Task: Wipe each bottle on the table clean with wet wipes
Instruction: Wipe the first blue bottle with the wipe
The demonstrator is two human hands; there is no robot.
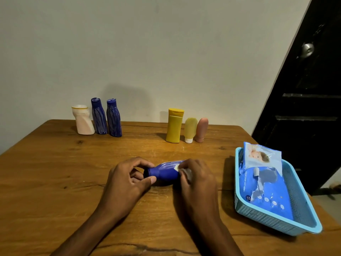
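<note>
lay on its side mid-tabletop [55, 163]: blue bottle [165, 172], long axis left-right. pinched by left hand [127, 182] fingers; white wet wipe [184, 169] pressed on by right hand [198, 179]. "caring baby wet wipes", "72" read on wipes pack [265, 189].

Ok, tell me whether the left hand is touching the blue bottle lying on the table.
Touching. The head view shows the left hand pinching the blue bottle at its end, thumb below and forefinger above.
</note>
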